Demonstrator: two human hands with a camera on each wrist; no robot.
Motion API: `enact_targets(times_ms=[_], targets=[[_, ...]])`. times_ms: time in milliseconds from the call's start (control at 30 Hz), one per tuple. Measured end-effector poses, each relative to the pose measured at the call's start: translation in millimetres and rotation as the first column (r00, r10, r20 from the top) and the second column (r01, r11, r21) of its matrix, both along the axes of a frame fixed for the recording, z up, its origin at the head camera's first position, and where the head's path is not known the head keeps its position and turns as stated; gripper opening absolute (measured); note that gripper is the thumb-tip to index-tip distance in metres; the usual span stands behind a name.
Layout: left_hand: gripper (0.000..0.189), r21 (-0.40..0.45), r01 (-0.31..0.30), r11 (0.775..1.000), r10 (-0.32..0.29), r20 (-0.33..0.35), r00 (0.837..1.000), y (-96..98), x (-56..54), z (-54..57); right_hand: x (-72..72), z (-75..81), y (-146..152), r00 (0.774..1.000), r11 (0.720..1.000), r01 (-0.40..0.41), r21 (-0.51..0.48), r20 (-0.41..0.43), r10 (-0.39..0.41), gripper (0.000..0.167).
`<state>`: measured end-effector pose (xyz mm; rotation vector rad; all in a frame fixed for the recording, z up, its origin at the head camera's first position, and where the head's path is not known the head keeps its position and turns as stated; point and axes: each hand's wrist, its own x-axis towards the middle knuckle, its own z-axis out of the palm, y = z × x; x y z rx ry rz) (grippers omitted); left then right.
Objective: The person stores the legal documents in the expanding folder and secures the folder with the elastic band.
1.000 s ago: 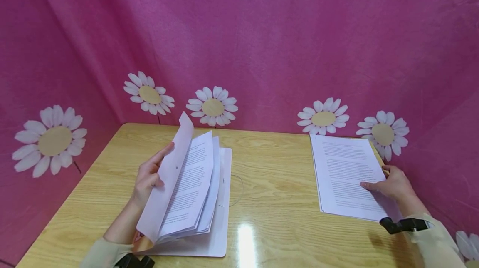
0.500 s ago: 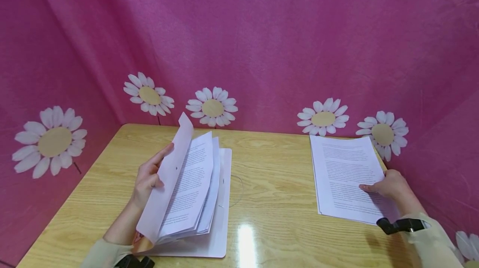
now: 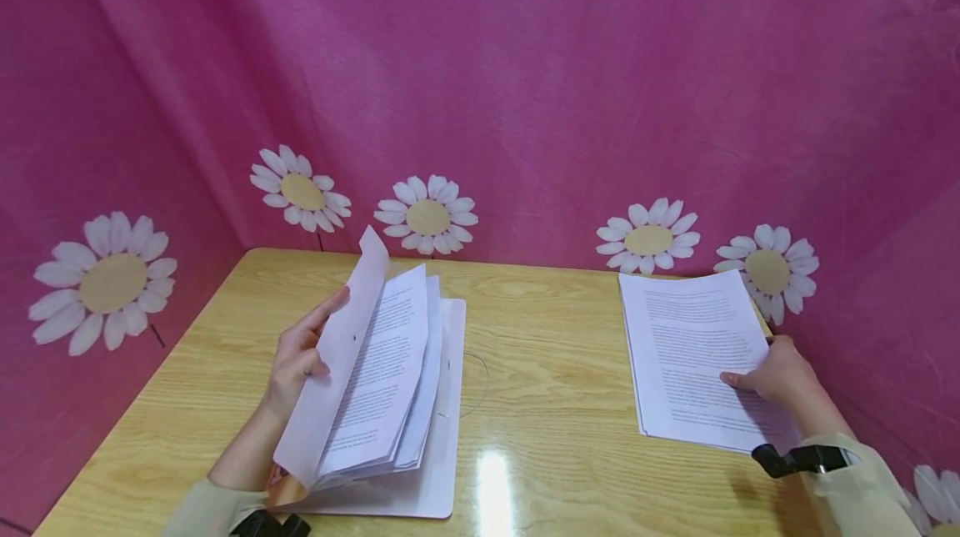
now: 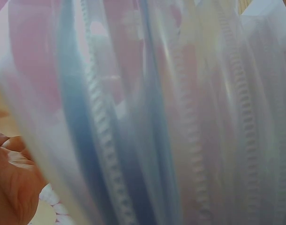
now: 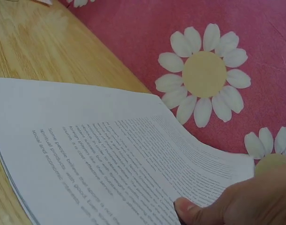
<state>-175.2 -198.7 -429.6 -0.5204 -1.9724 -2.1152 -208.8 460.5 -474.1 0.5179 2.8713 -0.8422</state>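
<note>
On the left of the head view, my left hand (image 3: 295, 362) holds up the pale cover (image 3: 337, 370) of a folder (image 3: 442, 437), thumb on one face and fingers behind its edge. Printed sheets (image 3: 378, 370) fan out inside the folder. Clear plastic sleeves (image 4: 180, 112), blurred, fill the left wrist view, with part of that hand at its lower left. At the right, my right hand (image 3: 783, 378) grips a stack of printed paper (image 3: 690, 362) by its right edge. The thumb lies on the top sheet; the other fingers are hidden beneath.
A thin elastic cord (image 3: 486, 387) loops out from the folder's right side. The wooden table (image 3: 551, 353) stretches between folder and stack. A pink curtain with daisies (image 3: 525, 103) hangs along the table's back and sides.
My right hand and the paper stack have shifted very slightly, and the stack's far right corner curls up more. My left hand and the folder stay as they were.
</note>
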Motion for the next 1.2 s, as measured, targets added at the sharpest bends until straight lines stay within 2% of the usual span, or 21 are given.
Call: enact_targets(times_ms=[167, 333, 500, 633, 767, 833, 1000, 1100, 1200], targets=[[0.089, 0.002, 0.003, 1.0, -0.003, -0.003, 1.0, 0.4, -1.0, -0.4, 3.6, -7.1, 8, 0.995, 0.996, -0.065, -0.069, -0.076, 0.06, 0.128], [0.089, 0.001, -0.002, 1.0, 0.002, 0.0, 1.0, 0.5, -1.0, -0.2, 8.8, -11.9, 11, 0.98, 0.987, -0.118, -0.106, -0.173, 0.099, 0.126], [0.089, 0.001, 0.003, 1.0, -0.003, 0.008, 1.0, 0.3, -0.9, -0.1, 12.2, -18.2, 14, 0.957, 0.982, -0.165, -0.095, -0.255, 0.136, 0.122], [0.089, -0.004, 0.007, 1.0, -0.007, 0.013, 1.0, 0.0, -0.4, -0.1, 14.0, -15.3, 16, 0.951, 0.975, -0.213, -0.056, -0.24, 0.194, 0.112], [0.089, -0.006, 0.006, 1.0, -0.006, 0.012, 1.0, 0.0, -0.2, -0.4, 17.9, -8.6, 13, 0.958, 0.96, -0.247, -0.134, -0.183, 0.221, 0.103], [0.089, -0.006, 0.007, 1.0, -0.007, 0.014, 1.0, 0.2, -0.2, -0.7, 20.2, -6.2, 12, 0.961, 0.941, -0.257, -0.221, -0.159, 0.225, 0.099], [0.089, -0.004, 0.003, 1.0, -0.003, 0.022, 1.0, 0.7, 0.5, -0.2, 25.7, -0.6, 10, 0.969, 0.872, -0.246, -0.423, -0.083, 0.233, 0.1], [0.089, -0.006, -0.002, 1.0, 0.002, 0.031, 1.0, 0.9, 0.5, 0.5, 26.9, 2.0, 8, 0.967, 0.842, -0.25, -0.479, -0.08, 0.242, 0.101], [0.089, -0.014, -0.006, 1.0, 0.006, 0.04, 0.999, 0.8, 0.0, 1.0, 26.6, 6.2, 6, 0.956, 0.815, -0.294, -0.499, -0.128, 0.266, 0.101]])
